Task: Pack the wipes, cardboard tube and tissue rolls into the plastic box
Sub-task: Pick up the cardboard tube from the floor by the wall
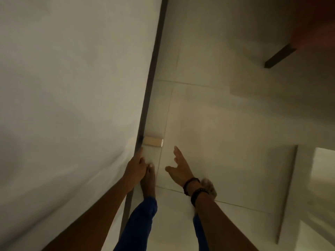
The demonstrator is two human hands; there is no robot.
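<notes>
Your right hand point(178, 167) hangs open above tiled floor point(217, 124), fingers spread, empty. Cardboard tube point(153, 141) lies on floor just beyond fingertips, slightly left, apart from hand, one end against dark bed edge point(150, 84). Your left hand point(136, 166) curls closed around that edge, beside white sheet point(72, 87).

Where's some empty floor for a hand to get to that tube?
Bare tile lies right of the cardboard tube, ahead of the open right hand. It is tight on the tube's left: bed edge, left hand, a foot.
</notes>
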